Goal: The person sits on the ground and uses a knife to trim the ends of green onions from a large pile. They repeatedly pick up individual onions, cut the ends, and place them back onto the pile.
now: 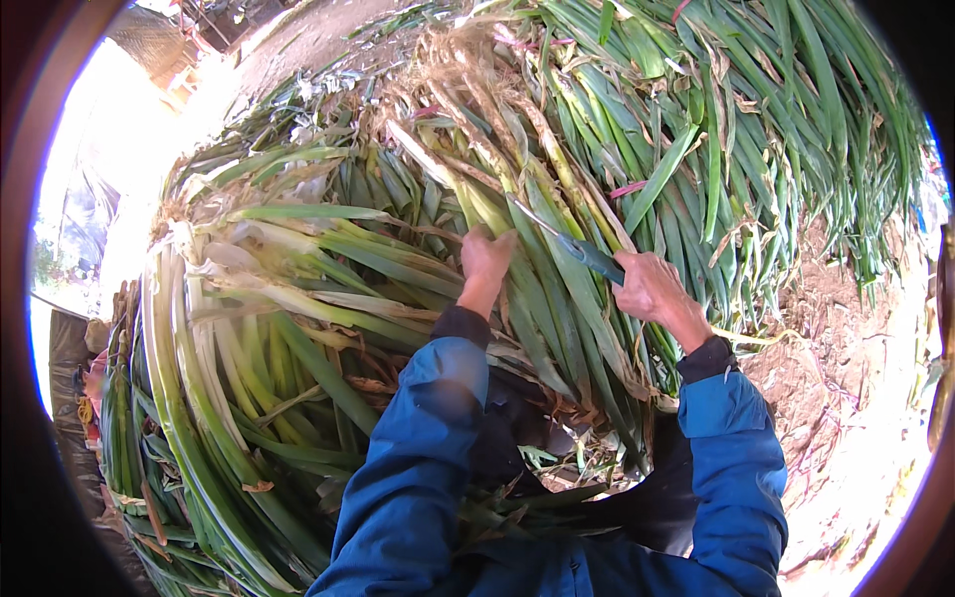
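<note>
My left hand (486,263) is closed around the lower stem of a green onion (468,195), whose pale root end points up and away to the left. In my right hand (650,292) is a small tool with a teal handle (589,257) and a thin metal blade. The blade's tip reaches left, over the green leaves near my left hand. Beneath and between both hands lie long green onions with soil-covered roots (455,63). To the left of my left hand, peeled-looking onions with white stems (175,298) lie in a heap.
Large piles of green onion leaves (746,134) spread at the upper right, with pink ties among them. Bare soil (835,336) shows on the right, crossed by a yellow strand (753,339). Another onion bundle (123,418) is at the far left.
</note>
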A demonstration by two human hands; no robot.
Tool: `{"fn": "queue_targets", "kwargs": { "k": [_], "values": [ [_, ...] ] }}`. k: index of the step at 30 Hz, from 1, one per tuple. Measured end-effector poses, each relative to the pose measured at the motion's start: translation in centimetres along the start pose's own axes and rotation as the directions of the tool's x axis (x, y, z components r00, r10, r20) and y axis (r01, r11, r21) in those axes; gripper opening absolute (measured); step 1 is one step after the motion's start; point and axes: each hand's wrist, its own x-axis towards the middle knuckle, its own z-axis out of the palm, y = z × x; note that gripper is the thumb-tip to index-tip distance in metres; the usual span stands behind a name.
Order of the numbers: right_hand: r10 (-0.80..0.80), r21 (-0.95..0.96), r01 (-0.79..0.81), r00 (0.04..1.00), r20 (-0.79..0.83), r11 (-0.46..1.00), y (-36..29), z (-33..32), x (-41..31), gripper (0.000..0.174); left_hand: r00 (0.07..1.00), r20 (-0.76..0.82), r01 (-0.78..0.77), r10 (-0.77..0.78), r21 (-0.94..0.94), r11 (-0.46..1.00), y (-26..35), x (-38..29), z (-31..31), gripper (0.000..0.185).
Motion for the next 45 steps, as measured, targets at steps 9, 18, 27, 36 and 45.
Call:
{"fn": "queue_targets", "kwargs": {
  "k": [9, 18, 27, 36, 45],
  "values": [
    [-0.115, 0.018, 0.116, 0.992, -0.050, 0.993, -0.5, -0.6, -2.8, 0.019, 0.967, 0.254, 0.184, 0.035, -0.784, 0.593, 3.1, -4.8, -4.3, 0.030],
    [-0.194, -0.115, 0.185, 0.978, -0.074, 0.976, 0.6, 0.7, -4.9, 0.013, 0.938, 0.330, 0.328, -0.103, -0.757, 0.566, 3.7, -8.3, -3.6, 0.033],
    [-0.209, -0.158, 0.197, 0.976, -0.064, 0.968, 0.3, 1.8, -4.0, 0.015, 0.890, 0.432, 0.449, -0.148, -0.767, 0.458, 3.8, -9.3, -4.3, 0.026],
    [-0.179, -0.219, 0.159, 0.981, -0.075, 0.963, -2.8, 2.1, 0.6, 0.014, 0.867, 0.489, 0.416, 0.099, -0.817, 0.398, 3.6, -11.3, -3.9, 0.036],
    [-0.072, -0.211, 0.044, 0.989, -0.130, 0.977, -4.2, 1.4, 3.0, 0.014, 0.886, 0.462, 0.389, 0.045, -0.792, 0.471, 3.1, -14.3, -1.8, 0.053]
  ]
}}
